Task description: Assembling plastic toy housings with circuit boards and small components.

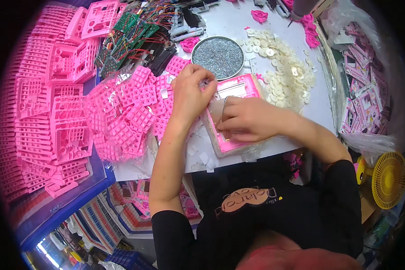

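Note:
A pink plastic casing (232, 146) with a window frame lies at the table's front edge, resting on a block in clear wrapping. My right hand (252, 119) reaches over it from the right, fingers curled down against its inside; what they hold, if anything, is hidden. Beside these fingers a thin, greyish see-through sheet (216, 109) stands tilted over the casing. My left hand (191, 90) is at the casing's far left corner, thumb and fingers pinched together around something small and shiny that I cannot make out.
Left of the casing lie pink keypads (139, 117), partly in clear plastic. Behind it stands a round tin of small screws (218, 57), with white discs (274, 67) to its right. Pink shells (54, 99) are stacked far left, near wired green circuit boards (126, 27). A yellow fan (389, 180) stands right.

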### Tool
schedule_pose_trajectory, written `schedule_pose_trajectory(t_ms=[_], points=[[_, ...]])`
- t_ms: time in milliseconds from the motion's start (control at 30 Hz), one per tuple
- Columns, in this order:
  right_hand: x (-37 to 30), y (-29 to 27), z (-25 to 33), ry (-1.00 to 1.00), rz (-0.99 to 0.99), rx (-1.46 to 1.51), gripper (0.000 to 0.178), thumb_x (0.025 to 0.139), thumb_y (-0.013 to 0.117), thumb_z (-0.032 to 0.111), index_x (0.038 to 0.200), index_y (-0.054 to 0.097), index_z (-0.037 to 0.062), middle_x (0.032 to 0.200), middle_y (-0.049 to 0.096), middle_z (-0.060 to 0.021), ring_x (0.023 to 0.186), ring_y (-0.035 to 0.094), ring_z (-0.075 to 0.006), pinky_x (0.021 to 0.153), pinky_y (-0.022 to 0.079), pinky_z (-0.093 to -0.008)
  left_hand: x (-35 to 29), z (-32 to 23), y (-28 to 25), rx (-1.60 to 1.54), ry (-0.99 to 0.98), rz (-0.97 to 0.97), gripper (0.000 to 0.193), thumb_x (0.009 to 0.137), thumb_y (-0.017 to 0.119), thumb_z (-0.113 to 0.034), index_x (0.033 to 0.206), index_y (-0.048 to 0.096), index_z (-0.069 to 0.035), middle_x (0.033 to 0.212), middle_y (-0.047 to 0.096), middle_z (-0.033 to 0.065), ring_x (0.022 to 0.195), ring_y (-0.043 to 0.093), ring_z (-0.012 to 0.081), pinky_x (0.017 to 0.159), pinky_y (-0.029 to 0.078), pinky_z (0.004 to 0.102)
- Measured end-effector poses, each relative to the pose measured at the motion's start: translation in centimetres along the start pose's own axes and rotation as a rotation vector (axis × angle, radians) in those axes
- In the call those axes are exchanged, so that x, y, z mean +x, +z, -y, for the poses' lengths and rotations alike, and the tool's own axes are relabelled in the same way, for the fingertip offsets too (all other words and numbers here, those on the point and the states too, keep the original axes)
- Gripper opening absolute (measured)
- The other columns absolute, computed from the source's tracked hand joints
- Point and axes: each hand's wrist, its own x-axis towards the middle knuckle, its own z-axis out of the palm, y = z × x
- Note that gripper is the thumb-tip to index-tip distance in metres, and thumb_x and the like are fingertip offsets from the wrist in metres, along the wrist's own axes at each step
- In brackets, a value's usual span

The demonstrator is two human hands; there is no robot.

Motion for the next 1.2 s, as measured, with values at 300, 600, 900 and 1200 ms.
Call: schedule_pose_trajectory(t_ms=[300, 600, 900, 1200], points=[[3.5, -2.7, -9.9, -0.116, -0.214, -0.360, 0.026, 0.073, 0.065, 0.000, 0.098, 0.068, 0.0065, 0.096, 0.067, -0.0089, 0.107, 0.060, -0.0352, 0.091, 0.051, -0.0437, -1.8, -0.7, -0.5, 0.369, 0.604, -0.308, 0.025, 0.069, 0.081, -0.021, 0.092, 0.071, -0.023, 0.141, 0.055, 0.0020, 0.113, 0.051, 0.0262, 0.092, 0.037, 0.0437], [0.7, -3.8, -6.9, 0.127, -0.096, -0.440, 0.016, 0.083, 0.074, 0.017, 0.095, 0.069, 0.0085, 0.085, 0.063, -0.0055, 0.089, 0.058, -0.0288, 0.076, 0.049, -0.0417, -2.2, -1.4, 0.3, -0.101, 0.161, 0.011, 0.015, 0.083, 0.072, -0.012, 0.097, 0.069, -0.009, 0.090, 0.070, 0.0022, 0.088, 0.063, 0.0225, 0.086, 0.038, 0.0388], [-0.8, -1.9, -3.7, 0.229, -0.247, -0.641, 0.006, 0.078, 0.068, 0.016, 0.077, 0.067, 0.0105, 0.079, 0.065, -0.0033, 0.085, 0.060, -0.0264, 0.071, 0.048, -0.0412, -1.5, -1.9, 0.3, -0.232, 0.108, 0.273, 0.010, 0.088, 0.069, -0.006, 0.097, 0.069, -0.003, 0.082, 0.068, 0.0073, 0.071, 0.064, 0.0241, 0.073, 0.047, 0.0380], [-3.0, -0.3, 1.0, 0.254, 0.014, -0.675, 0.011, 0.073, 0.071, 0.014, 0.078, 0.062, 0.0092, 0.076, 0.062, -0.0043, 0.082, 0.059, -0.0234, 0.072, 0.046, -0.0376, -2.5, -4.0, 1.7, 0.203, 0.250, 0.060, 0.007, 0.084, 0.071, -0.013, 0.090, 0.070, -0.010, 0.087, 0.064, 0.0042, 0.087, 0.061, 0.0235, 0.086, 0.037, 0.0441]])
